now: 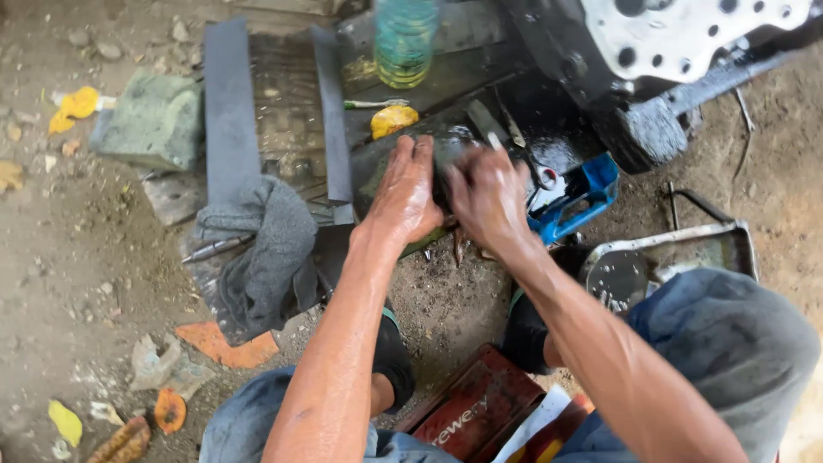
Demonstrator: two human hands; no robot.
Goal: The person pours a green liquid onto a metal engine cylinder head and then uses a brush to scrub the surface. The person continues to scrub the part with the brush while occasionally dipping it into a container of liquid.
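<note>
Both hands press on a dark, oily block lying on the ground just below the plastic bottle. The left hand lies flat on it, fingers spread, no closed grip. The right hand curls over its right end; whether that grip pinches anything I cannot tell (the fingers blur). A grey rag lies left of the block, a blue tool right of it, half hidden. The bottle's top is cut off.
</note>
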